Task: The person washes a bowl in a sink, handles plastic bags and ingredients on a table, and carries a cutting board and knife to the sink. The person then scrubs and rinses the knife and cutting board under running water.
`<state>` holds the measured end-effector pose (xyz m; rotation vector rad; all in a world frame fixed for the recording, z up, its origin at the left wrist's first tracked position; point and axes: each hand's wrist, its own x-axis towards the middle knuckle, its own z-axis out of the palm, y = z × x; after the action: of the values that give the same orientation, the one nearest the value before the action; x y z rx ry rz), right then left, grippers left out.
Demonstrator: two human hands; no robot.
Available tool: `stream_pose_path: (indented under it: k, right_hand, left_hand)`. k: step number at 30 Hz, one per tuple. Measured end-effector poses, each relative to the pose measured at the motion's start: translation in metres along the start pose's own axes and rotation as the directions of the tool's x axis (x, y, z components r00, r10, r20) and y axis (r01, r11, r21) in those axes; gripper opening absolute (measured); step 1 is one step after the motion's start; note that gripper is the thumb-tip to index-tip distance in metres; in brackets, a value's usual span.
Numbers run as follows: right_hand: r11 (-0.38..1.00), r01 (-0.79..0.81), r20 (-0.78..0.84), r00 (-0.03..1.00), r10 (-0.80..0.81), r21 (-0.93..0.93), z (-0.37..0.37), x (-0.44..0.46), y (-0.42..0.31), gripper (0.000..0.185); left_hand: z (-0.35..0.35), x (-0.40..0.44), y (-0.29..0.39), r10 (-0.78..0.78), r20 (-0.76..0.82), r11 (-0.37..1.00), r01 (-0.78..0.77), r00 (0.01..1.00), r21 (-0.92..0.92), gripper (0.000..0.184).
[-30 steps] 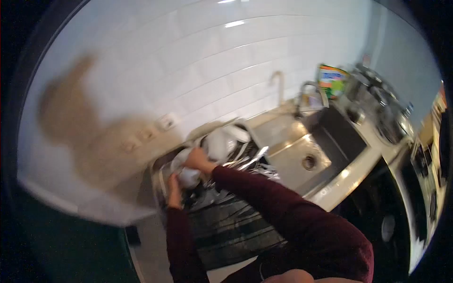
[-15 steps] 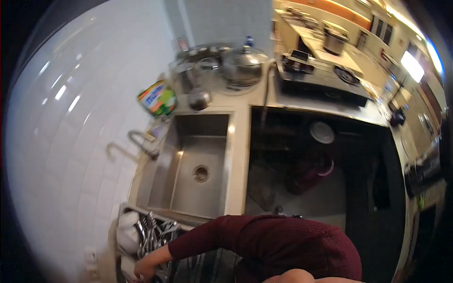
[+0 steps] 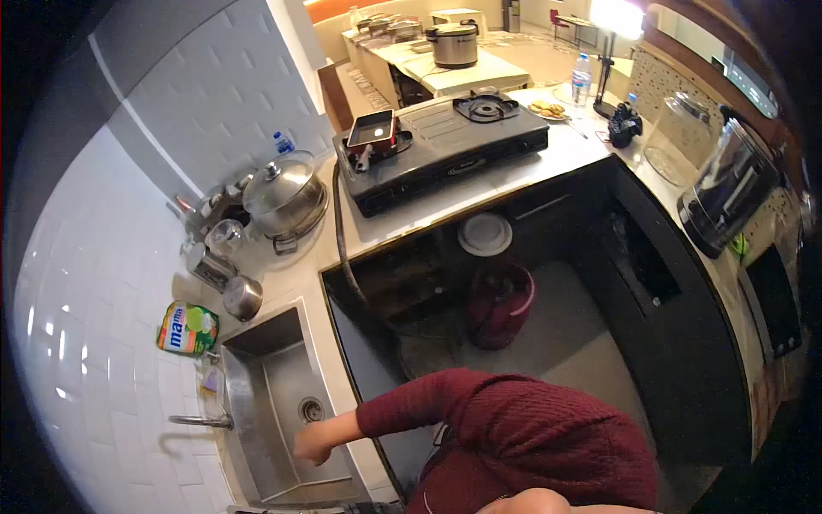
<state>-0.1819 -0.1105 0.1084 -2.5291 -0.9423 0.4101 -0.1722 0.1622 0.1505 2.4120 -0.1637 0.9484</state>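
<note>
My right hand (image 3: 315,442), at the end of a maroon sleeve, hangs over the steel sink (image 3: 278,377), just below the drain (image 3: 311,409). Its fingers are curled in, and no object shows in them. The curved faucet (image 3: 201,421) stands at the sink's left side. A green and orange Mama pouch (image 3: 187,329) leans on the tiled wall above it. Near the sink's far end sits a small metal pot (image 3: 243,297). My left hand is out of view.
A lidded steel pot (image 3: 282,193) stands beyond the sink. The gas stove (image 3: 445,150) carries a small square pan (image 3: 372,130). Below the counter are a maroon bin (image 3: 501,307) and a white round lid (image 3: 485,234). A kettle (image 3: 728,188) and glass jar (image 3: 676,141) stand right.
The view has swung right, from the dish rack to the sink and stove. My right hand has left the white dishes and moved over the sink. My left hand has gone out of view.
</note>
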Motion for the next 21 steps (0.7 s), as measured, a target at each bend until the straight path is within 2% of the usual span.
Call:
stream_pose_path:
  k: [2,3,5,6,7,8,9,10,11,12,13,14,15,16,17,18,19,20,21]
  right_hand:
    - [0.963,0.116,-0.161,0.984,-0.077,0.245,-0.009,-0.033,0.007,0.047]
    - [0.9,0.178,-0.202,0.974,-0.103,0.397,-0.015,-0.051,0.014,0.047]
    - [0.692,0.294,-0.292,0.948,-0.125,0.659,-0.023,-0.091,0.025,0.047]
    - [0.931,0.133,-0.438,0.898,0.031,0.34,-0.018,-0.113,0.034,0.047]
    - [0.991,-0.131,-0.609,0.785,0.11,0.009,-0.008,-0.135,0.048,0.047]
    - [0.859,-0.443,-0.77,0.631,0.095,-0.257,-0.002,-0.158,0.06,0.046]
    - [0.951,-0.307,-0.637,0.73,0.248,0.019,-0.004,-0.177,0.074,0.046]
    - [0.926,-0.204,-0.459,0.821,0.339,0.318,-0.009,-0.199,0.092,0.046]
    - [0.785,-0.135,-0.26,0.898,0.355,0.605,-0.012,-0.225,0.108,0.046]
    - [0.774,-0.209,-0.238,0.876,0.42,0.597,-0.008,-0.255,0.124,0.046]
    - [0.756,-0.284,-0.213,0.848,0.485,0.589,0.0,-0.285,0.139,0.046]
    - [0.743,-0.356,-0.297,0.754,0.587,0.566,0.012,-0.314,0.15,0.045]
    - [0.717,-0.428,-0.38,0.636,0.671,0.55,0.026,-0.341,0.157,0.045]
    - [0.665,-0.491,-0.395,0.546,0.738,0.563,0.04,-0.367,0.163,0.044]
    - [0.609,-0.548,-0.408,0.454,0.792,0.574,0.054,-0.392,0.164,0.044]
    - [0.531,-0.573,-0.375,0.376,0.847,0.624,0.066,-0.418,0.158,0.044]
    - [0.461,-0.583,-0.336,0.316,0.888,0.669,0.078,-0.442,0.15,0.043]
    - [0.367,-0.626,-0.293,0.223,0.93,0.688,0.098,-0.462,0.142,0.043]
    - [0.272,-0.644,-0.272,0.102,0.957,0.715,0.117,-0.48,0.126,0.042]
  left_hand:
    - [0.006,-0.005,0.029,0.049,0.052,0.999,-0.049,0.997,0.0,0.043]
    - [0.01,-0.009,0.044,0.077,0.09,0.997,-0.077,0.993,-0.008,0.042]
    - [0.02,-0.017,0.074,0.13,0.186,0.991,-0.124,0.974,-0.045,0.041]
    - [0.029,-0.023,0.087,0.162,0.264,0.986,-0.147,0.951,-0.074,0.041]
    - [0.038,-0.028,0.1,0.183,0.358,0.982,-0.155,0.916,-0.105,0.041]
    - [0.052,-0.035,0.111,0.192,0.458,0.977,-0.124,0.868,-0.173,0.04]
    - [0.074,-0.042,0.122,0.201,0.55,0.964,-0.066,0.811,-0.256,0.04]
    - [0.103,-0.053,0.129,0.183,0.623,0.908,0.112,0.76,-0.403,0.038]
    - [0.133,-0.063,0.136,0.164,0.692,0.81,0.305,0.703,-0.501,0.037]
    - [0.14,-0.065,0.177,0.179,0.798,0.931,0.164,0.575,-0.327,0.051]
    - [0.172,-0.075,0.185,0.117,0.916,0.902,0.345,0.385,-0.26,0.039]
    - [0.193,-0.096,0.21,0.225,0.828,0.806,0.38,0.514,-0.455,0.026]
    - [0.204,-0.105,0.24,0.264,0.863,0.837,0.342,0.43,-0.426,0.026]
    - [0.206,-0.109,0.283,0.332,0.884,0.85,0.302,0.33,-0.432,0.026]
    - [0.216,-0.119,0.309,0.405,0.872,0.813,0.329,0.273,-0.481,0.026]
    - [0.227,-0.13,0.329,0.466,0.855,0.775,0.361,0.228,-0.518,0.026]
    - [0.236,-0.138,0.349,0.543,0.82,0.767,0.292,0.179,-0.571,0.024]
    - [0.245,-0.145,0.365,0.619,0.777,0.75,0.205,0.116,-0.629,0.023]
    - [0.248,-0.152,0.383,0.666,0.744,0.715,0.234,0.062,-0.659,0.024]
